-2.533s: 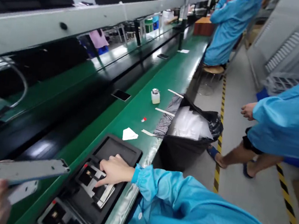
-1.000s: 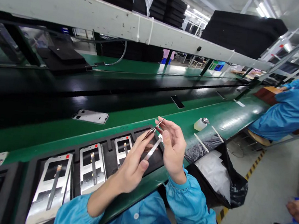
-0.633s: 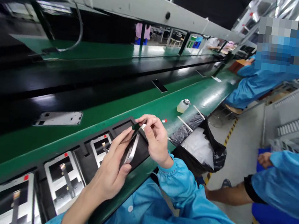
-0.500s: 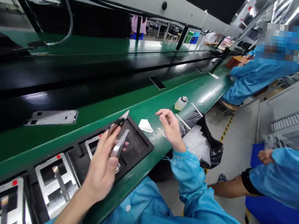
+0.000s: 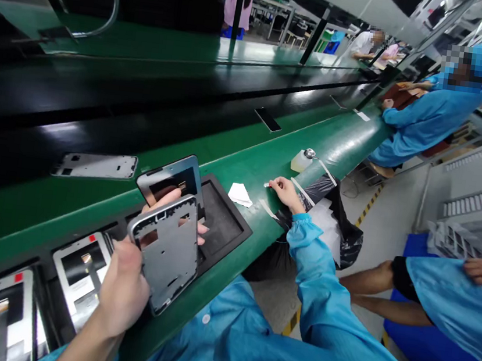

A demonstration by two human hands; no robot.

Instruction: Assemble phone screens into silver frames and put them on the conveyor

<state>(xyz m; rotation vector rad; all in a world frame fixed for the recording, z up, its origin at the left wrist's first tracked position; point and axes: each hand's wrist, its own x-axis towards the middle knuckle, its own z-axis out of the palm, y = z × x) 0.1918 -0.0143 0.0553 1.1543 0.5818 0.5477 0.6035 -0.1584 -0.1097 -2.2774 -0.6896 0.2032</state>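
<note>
My left hand (image 5: 130, 275) grips two thin phone parts, splayed apart. Nearer me is a grey phone frame (image 5: 170, 254) with small cut-outs. Behind it, a screen panel (image 5: 171, 179) with a dark area and a small gold-ended flex cable leans over the black tray (image 5: 241, 230). My right hand (image 5: 287, 193) is over the green bench, its fingertips pinched at a small red-and-white tab (image 5: 268, 185). White paper (image 5: 240, 194) lies between my hands. At the tray's left sit two screen panels (image 5: 79, 278) with red tabs and flex cables.
A pump bottle (image 5: 302, 160) stands beyond my right hand. White strips (image 5: 303, 192) and a black bag (image 5: 348, 235) are at the bench edge. Another frame (image 5: 96, 165) and a dark phone (image 5: 268, 119) lie farther back. A co-worker (image 5: 440, 111) sits right; another person (image 5: 450, 300) is nearer.
My left hand has turned the parts from edge-on to face me and spread them. My right hand has moved slightly and now pinches the small tab at the bench. The view has shifted a little.
</note>
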